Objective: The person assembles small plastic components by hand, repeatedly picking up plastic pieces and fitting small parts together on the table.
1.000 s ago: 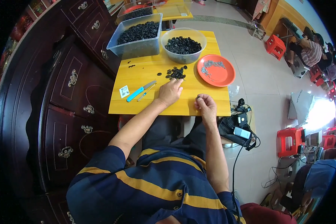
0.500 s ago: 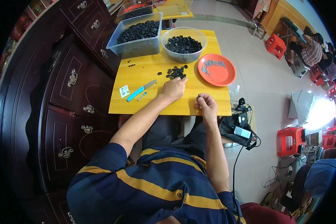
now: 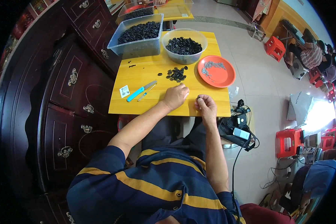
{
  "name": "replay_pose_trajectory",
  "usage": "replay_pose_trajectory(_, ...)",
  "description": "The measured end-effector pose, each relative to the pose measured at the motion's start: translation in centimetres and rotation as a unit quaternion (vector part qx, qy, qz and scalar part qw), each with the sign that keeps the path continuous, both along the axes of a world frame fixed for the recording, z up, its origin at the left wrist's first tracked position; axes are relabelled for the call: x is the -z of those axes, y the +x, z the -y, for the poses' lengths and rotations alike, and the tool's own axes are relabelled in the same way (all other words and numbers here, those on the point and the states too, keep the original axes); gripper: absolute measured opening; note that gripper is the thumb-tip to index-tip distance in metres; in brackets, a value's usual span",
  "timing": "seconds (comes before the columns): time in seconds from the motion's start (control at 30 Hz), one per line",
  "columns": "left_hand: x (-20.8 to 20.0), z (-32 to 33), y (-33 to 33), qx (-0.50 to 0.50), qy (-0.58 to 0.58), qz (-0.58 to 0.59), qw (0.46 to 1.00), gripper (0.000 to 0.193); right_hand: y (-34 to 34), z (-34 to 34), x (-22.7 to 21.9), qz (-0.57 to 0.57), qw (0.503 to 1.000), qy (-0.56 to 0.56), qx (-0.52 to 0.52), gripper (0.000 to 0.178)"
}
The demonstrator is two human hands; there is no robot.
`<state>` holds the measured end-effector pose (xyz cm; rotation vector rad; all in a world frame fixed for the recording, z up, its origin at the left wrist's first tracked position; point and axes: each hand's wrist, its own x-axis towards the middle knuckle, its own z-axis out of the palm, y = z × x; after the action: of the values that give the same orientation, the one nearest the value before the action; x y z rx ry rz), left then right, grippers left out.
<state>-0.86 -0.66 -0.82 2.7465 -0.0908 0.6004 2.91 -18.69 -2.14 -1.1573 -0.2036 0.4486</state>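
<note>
Above the yellow table, my left hand [image 3: 176, 96] is closed, its fingers curled toward my right hand; whatever it may hold is hidden. My right hand [image 3: 206, 105] pinches a small black oval piece [image 3: 198, 98] between thumb and fingers near the table's front edge. Just beyond my left hand lies a loose pile of small black oval pieces [image 3: 177, 74], with one piece [image 3: 159, 74] apart from it. Right of the pile, an orange plate [image 3: 222, 77] carries many tiny silvery bits [image 3: 212, 65].
A clear round bowl [image 3: 185, 58] and a bluish rectangular tub [image 3: 138, 49] hold many black pieces at the table's back. A blue-handled knife [image 3: 135, 94], a thin tool [image 3: 147, 92] and a white label [image 3: 124, 91] lie left. Dark drawers [image 3: 72, 76] stand alongside. Cables [image 3: 253, 136] hang right.
My left hand has drawn back from the black pile, toward me and closer to my right hand. My right hand stays in nearly the same place, still pinching the black piece.
</note>
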Motion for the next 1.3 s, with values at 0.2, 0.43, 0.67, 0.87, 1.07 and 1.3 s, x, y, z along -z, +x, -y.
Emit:
replay_pose_trajectory(0.2, 0.1, 0.4, -0.8, 0.005, 0.007, 0.003, 1.000, 0.014, -0.2, 0.0, 0.0, 0.007, 1.000, -0.004, -0.004, 0.011)
replay_pose_trajectory(0.43, -1.1, 0.5, -3.2, 0.007, -0.250, 0.052, 0.967, 0.005, -0.5, -1.1, 0.2, 0.032, 0.999, -0.020, 0.018, 0.010)
replay_pose_trajectory(0.67, -0.3, -0.5, -5.1, -0.036, -0.417, 0.006, 0.908, 0.004, -1.7, -3.6, -0.8, 0.035, 0.996, -0.083, 0.000, 0.010)
replay_pose_trajectory(0.87, 1.1, -1.5, -5.3, -0.026, -0.459, -0.015, 0.888, 0.004, -1.5, -4.0, 1.0, 0.045, 0.996, -0.077, 0.001, 0.010)
replay_pose_trajectory(1.07, 0.2, -0.6, -4.9, -0.014, -0.448, -0.007, 0.894, 0.004, -1.1, -3.9, 0.5, -0.014, 0.999, -0.035, 0.002, 0.010)
replay_pose_trajectory(1.3, -0.4, -1.2, -4.1, 0.016, -0.424, -0.019, 0.905, 0.010, -0.9, -3.7, -0.1, -0.011, 0.999, -0.049, -0.021, 0.011)
